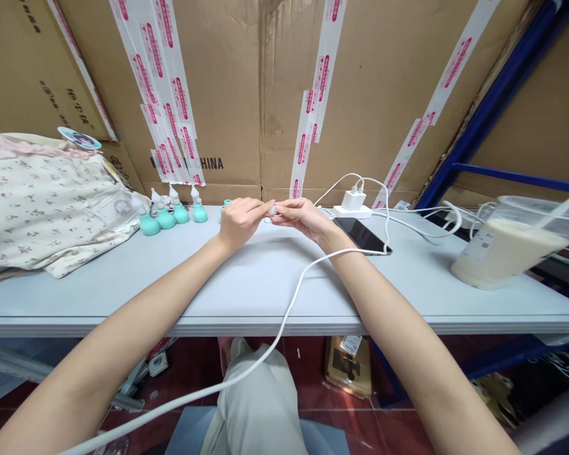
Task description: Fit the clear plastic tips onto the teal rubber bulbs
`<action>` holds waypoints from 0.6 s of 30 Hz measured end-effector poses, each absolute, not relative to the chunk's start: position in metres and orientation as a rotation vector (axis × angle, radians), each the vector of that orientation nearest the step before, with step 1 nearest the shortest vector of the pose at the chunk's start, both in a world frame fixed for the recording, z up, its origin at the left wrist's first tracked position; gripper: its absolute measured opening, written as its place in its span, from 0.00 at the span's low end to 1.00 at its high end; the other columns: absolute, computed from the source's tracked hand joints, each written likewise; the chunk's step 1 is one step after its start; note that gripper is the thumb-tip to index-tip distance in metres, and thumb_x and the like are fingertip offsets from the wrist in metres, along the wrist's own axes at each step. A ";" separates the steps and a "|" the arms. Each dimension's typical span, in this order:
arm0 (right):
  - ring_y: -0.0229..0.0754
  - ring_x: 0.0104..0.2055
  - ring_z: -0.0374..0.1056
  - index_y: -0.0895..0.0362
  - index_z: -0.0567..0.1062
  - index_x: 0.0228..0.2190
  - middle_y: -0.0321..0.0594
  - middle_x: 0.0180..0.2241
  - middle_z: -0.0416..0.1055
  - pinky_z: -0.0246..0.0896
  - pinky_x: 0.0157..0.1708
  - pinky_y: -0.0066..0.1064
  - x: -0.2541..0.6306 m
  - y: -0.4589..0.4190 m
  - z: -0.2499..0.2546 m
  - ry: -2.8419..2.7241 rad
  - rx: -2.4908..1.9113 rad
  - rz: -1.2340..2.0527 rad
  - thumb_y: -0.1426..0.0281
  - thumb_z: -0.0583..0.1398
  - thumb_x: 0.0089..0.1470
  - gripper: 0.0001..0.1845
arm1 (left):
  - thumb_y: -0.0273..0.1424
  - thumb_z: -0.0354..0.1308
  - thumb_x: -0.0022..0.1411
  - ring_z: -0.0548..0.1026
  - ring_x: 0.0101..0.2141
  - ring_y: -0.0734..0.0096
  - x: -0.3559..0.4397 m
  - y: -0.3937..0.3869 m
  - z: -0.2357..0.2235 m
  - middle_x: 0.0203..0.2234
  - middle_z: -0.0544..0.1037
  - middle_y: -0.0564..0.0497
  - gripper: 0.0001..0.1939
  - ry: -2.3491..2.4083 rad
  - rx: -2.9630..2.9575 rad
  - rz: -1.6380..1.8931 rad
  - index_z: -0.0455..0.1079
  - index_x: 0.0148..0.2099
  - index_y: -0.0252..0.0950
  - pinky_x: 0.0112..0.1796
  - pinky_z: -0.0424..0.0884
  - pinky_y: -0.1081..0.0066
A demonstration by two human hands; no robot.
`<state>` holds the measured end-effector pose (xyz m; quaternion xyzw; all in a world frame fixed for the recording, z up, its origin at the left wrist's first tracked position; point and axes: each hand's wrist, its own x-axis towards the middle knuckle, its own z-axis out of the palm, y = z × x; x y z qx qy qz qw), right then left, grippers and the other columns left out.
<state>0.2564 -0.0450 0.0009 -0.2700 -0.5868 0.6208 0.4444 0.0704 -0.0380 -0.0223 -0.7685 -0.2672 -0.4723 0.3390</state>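
My left hand [239, 221] and my right hand [301, 218] meet above the middle of the table, fingertips pinched together. Between them is a small whitish translucent piece [272, 210]; fingers cover most of it, so its kind does not show. A teal rim [224, 203] peeks out behind my left hand, the rest hidden. To the left stand several teal squeeze bulbs with clear pointed tips, among them one bulb [200, 212] nearest my left hand. Another bulb [148, 223] is the farthest left, beside the cloth.
A floral cloth garment [52, 202] lies at the left. Behind my right hand are a white charger [353, 201] and a dark phone [363, 235]. One white cable [294, 297] crosses in front of my right forearm. A drink cup [497, 253] stands right, before a cardboard wall [232, 95].
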 end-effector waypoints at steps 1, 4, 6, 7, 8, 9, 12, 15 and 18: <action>0.36 0.31 0.74 0.59 0.79 0.29 0.39 0.28 0.78 0.69 0.44 0.32 0.257 -0.046 0.002 -1.458 -0.669 1.541 0.68 0.71 0.37 0.14 | 0.35 0.49 0.66 0.69 0.25 0.75 0.071 -0.038 -0.022 0.25 0.78 0.50 0.14 -0.714 -2.009 -1.229 0.75 0.43 0.40 0.28 0.57 0.71; 0.37 0.32 0.75 0.59 0.79 0.30 0.39 0.28 0.78 0.69 0.45 0.33 0.259 -0.047 0.006 -1.473 -0.673 1.540 0.69 0.71 0.37 0.14 | 0.37 0.47 0.67 0.69 0.26 0.74 0.072 -0.039 -0.020 0.25 0.77 0.50 0.16 -0.762 -2.014 -1.244 0.76 0.43 0.40 0.29 0.58 0.71; 0.38 0.33 0.75 0.59 0.78 0.30 0.39 0.28 0.78 0.68 0.45 0.33 0.259 -0.047 0.007 -1.488 -0.679 1.527 0.68 0.70 0.38 0.14 | 0.37 0.48 0.67 0.69 0.26 0.74 0.072 -0.039 -0.020 0.24 0.77 0.50 0.16 -0.760 -2.003 -1.250 0.76 0.43 0.39 0.29 0.59 0.71; 0.38 0.33 0.75 0.59 0.78 0.30 0.39 0.28 0.78 0.68 0.45 0.33 0.259 -0.047 0.007 -1.495 -0.679 1.516 0.67 0.70 0.38 0.14 | 0.37 0.48 0.66 0.69 0.25 0.74 0.072 -0.039 -0.020 0.24 0.77 0.50 0.16 -0.750 -1.996 -1.248 0.76 0.43 0.39 0.29 0.59 0.72; 0.37 0.33 0.75 0.59 0.78 0.30 0.39 0.28 0.78 0.68 0.45 0.33 0.259 -0.047 0.006 -1.502 -0.677 1.504 0.67 0.70 0.38 0.14 | 0.37 0.48 0.66 0.69 0.25 0.74 0.072 -0.038 -0.020 0.24 0.77 0.50 0.15 -0.739 -1.990 -1.244 0.76 0.43 0.39 0.29 0.59 0.72; 0.37 0.33 0.75 0.59 0.78 0.30 0.39 0.29 0.78 0.68 0.45 0.33 0.258 -0.047 0.006 -1.509 -0.674 1.493 0.66 0.70 0.38 0.15 | 0.37 0.49 0.66 0.69 0.25 0.74 0.071 -0.038 -0.021 0.24 0.77 0.50 0.15 -0.733 -1.986 -1.238 0.76 0.43 0.39 0.28 0.58 0.72; 0.36 0.32 0.74 0.58 0.78 0.31 0.39 0.30 0.77 0.68 0.45 0.33 0.255 -0.047 0.003 -1.520 -0.657 1.469 0.64 0.70 0.38 0.16 | 0.36 0.49 0.66 0.69 0.25 0.74 0.069 -0.035 -0.022 0.24 0.77 0.50 0.15 -0.746 -1.990 -1.228 0.76 0.43 0.39 0.29 0.58 0.72; 0.34 0.30 0.72 0.57 0.77 0.31 0.37 0.31 0.77 0.69 0.43 0.33 0.250 -0.049 0.001 -1.503 -0.641 1.460 0.63 0.70 0.38 0.16 | 0.36 0.48 0.67 0.70 0.26 0.74 0.068 -0.034 -0.023 0.25 0.77 0.50 0.16 -0.788 -2.016 -1.240 0.76 0.43 0.40 0.29 0.59 0.71; 0.34 0.28 0.71 0.57 0.75 0.29 0.35 0.29 0.76 0.70 0.39 0.33 0.243 -0.051 -0.001 -1.450 -0.644 1.438 0.63 0.70 0.38 0.15 | 0.38 0.48 0.66 0.70 0.27 0.74 0.069 -0.033 -0.024 0.25 0.76 0.50 0.16 -0.820 -2.053 -1.288 0.76 0.43 0.40 0.30 0.60 0.72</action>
